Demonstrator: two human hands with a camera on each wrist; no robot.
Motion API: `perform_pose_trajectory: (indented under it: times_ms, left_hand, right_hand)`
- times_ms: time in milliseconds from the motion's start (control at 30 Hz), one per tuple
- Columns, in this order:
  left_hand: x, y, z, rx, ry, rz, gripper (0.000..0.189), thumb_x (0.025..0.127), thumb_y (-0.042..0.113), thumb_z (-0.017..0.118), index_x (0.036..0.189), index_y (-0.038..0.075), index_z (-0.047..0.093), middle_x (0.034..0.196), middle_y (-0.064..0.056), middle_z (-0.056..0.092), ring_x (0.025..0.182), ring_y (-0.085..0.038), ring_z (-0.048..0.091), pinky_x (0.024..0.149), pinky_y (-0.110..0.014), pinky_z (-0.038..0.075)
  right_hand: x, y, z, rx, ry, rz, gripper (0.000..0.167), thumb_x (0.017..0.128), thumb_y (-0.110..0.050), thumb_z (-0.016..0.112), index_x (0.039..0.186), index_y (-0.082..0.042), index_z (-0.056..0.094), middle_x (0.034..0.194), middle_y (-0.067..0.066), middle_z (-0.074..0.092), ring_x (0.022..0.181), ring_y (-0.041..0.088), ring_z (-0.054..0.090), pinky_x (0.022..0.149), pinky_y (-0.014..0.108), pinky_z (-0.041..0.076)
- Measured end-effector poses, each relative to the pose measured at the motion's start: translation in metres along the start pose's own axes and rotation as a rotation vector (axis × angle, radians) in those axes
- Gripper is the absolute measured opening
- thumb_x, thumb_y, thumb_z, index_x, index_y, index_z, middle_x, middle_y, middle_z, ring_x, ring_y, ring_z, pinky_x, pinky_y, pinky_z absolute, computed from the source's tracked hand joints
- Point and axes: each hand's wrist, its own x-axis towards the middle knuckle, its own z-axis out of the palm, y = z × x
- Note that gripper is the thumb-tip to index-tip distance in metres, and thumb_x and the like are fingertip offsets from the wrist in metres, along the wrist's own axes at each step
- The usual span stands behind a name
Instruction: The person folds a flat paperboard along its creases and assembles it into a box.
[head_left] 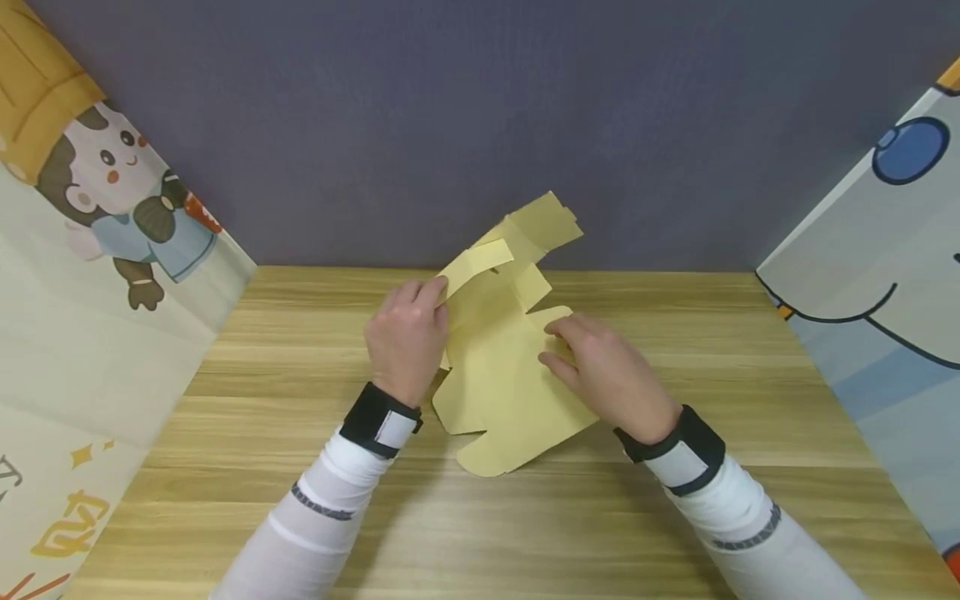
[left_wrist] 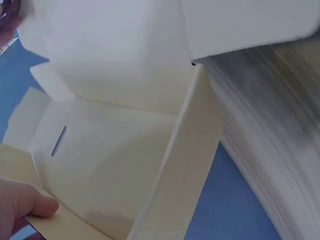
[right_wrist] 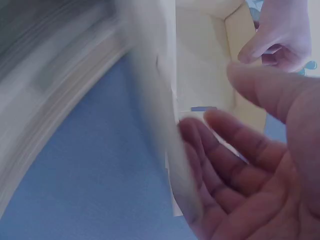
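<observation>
A partly folded yellow cardboard box (head_left: 498,379) is held up over the table, its flaps spread. My left hand (head_left: 407,337) pinches the folded side wall on the box's left, thumb on the inner face in the left wrist view. My right hand (head_left: 618,375) is at the box's right edge, thumb and fingers apart. In the right wrist view its fingers (right_wrist: 240,160) bend loosely beside the edge of a panel, which blurs past them. A narrow slot (left_wrist: 59,141) shows in one panel, and a tabbed flap (head_left: 546,221) sticks up at the far end.
The wood-grain table (head_left: 300,467) lies beneath the box. A dark blue-grey wall (head_left: 480,108) stands behind it. Cartoon-printed panels flank the table, a chef figure (head_left: 142,192) on the left and a large white face (head_left: 847,242) on the right.
</observation>
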Motion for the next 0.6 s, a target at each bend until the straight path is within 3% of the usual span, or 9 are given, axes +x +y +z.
perform_pose_trajectory:
  times_ms: [100, 233, 400, 600]
  left_hand:
    - [0.001, 0.002, -0.002, -0.033, -0.008, -0.044, 0.029, 0.086, -0.002, 0.078, 0.114, 0.007, 0.078, 0.100, -0.013, 0.077, 0.078, -0.032, 0.073, 0.053, -0.045, 0.060]
    - [0.000, 0.009, -0.003, -0.135, -0.048, -0.117, 0.033, 0.087, -0.002, 0.078, 0.119, 0.003, 0.075, 0.104, -0.016, 0.076, 0.076, -0.033, 0.073, 0.052, -0.043, 0.058]
    - [-0.010, 0.022, -0.002, -0.300, -0.098, -0.216, 0.035, 0.088, -0.003, 0.075, 0.122, -0.001, 0.070, 0.109, -0.016, 0.074, 0.072, -0.028, 0.071, 0.053, -0.037, 0.057]
    - [-0.024, 0.036, 0.000, -0.414, -0.138, -0.264, 0.032, 0.091, -0.001, 0.074, 0.123, -0.002, 0.070, 0.106, -0.013, 0.072, 0.068, -0.020, 0.069, 0.058, -0.031, 0.058]
  right_hand:
    - [0.007, 0.001, -0.001, -0.005, 0.092, 0.015, 0.038, 0.097, -0.013, 0.080, 0.125, 0.008, 0.066, 0.115, 0.022, 0.068, 0.106, 0.038, 0.065, 0.093, 0.051, 0.057]
    - [0.017, 0.003, 0.000, -0.073, 0.281, -0.027, 0.045, 0.095, -0.011, 0.080, 0.129, 0.012, 0.062, 0.119, 0.028, 0.065, 0.112, 0.046, 0.060, 0.099, 0.054, 0.052]
    - [0.031, 0.006, 0.002, -0.119, 0.448, -0.059, 0.052, 0.094, -0.010, 0.081, 0.134, 0.014, 0.058, 0.120, 0.030, 0.061, 0.108, 0.049, 0.057, 0.096, 0.055, 0.050]
    - [0.042, 0.009, 0.003, -0.174, 0.528, -0.003, 0.051, 0.093, -0.018, 0.084, 0.131, 0.012, 0.065, 0.106, 0.026, 0.060, 0.093, 0.047, 0.056, 0.080, 0.053, 0.050]
